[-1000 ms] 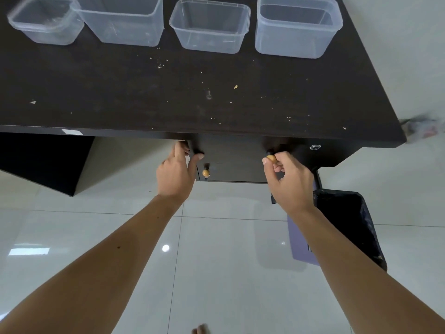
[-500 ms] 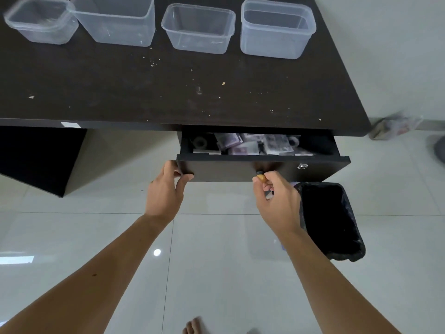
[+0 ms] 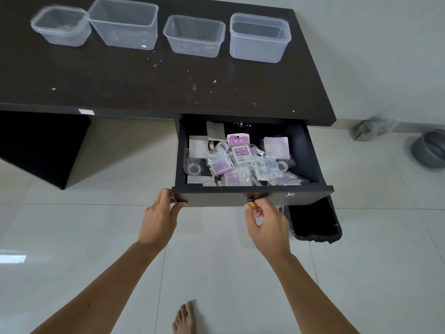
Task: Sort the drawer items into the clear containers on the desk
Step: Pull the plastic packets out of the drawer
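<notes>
Clearly the opening step is in hand: the drawer (image 3: 250,197) stands pulled well out from under the dark surface (image 3: 144,88); the left hand (image 3: 159,220) has its grip curled round the drawer front's left corner; the right hand (image 3: 267,225) pinches the small knob (image 3: 251,204) between thumb and fingers. Inside lies a loose heap of packets (image 3: 240,162), purple-and-white sachets with what may be tape rolls among them. Four clear containers (image 3: 192,36) stand in a row at the surface's far edge, seemingly empty. Next, I judge, one hand must let go, reach in, and lift out a single packet.
</notes>
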`<control>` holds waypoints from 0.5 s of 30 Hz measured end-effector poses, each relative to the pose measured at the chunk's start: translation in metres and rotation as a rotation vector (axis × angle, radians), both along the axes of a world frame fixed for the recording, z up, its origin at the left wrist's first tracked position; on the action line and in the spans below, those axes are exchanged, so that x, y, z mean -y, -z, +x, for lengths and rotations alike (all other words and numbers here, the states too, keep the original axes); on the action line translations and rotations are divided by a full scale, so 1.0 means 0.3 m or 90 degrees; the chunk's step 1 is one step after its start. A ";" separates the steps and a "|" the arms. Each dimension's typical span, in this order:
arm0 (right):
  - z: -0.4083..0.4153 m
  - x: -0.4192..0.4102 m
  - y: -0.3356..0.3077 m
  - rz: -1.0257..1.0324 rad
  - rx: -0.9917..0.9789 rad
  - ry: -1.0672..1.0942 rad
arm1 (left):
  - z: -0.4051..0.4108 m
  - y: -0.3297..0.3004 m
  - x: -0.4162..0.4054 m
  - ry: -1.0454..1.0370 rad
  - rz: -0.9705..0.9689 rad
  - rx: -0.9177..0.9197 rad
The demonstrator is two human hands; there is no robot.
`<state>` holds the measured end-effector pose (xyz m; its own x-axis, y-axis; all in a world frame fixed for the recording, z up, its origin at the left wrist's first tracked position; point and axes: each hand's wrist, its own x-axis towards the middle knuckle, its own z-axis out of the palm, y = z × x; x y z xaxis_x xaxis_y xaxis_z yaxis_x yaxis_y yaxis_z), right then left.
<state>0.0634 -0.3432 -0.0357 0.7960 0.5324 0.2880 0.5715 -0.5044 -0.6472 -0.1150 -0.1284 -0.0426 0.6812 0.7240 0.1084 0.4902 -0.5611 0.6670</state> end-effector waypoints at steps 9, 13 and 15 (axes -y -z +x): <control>-0.106 0.135 0.022 0.002 -0.035 -0.028 | -0.119 0.026 0.131 0.007 0.013 0.009; -0.106 0.154 0.034 -0.013 -0.043 -0.039 | -0.130 0.037 0.154 -0.009 -0.014 0.015; -0.097 0.160 0.034 -0.031 -0.042 -0.054 | -0.126 0.044 0.161 -0.022 -0.038 0.020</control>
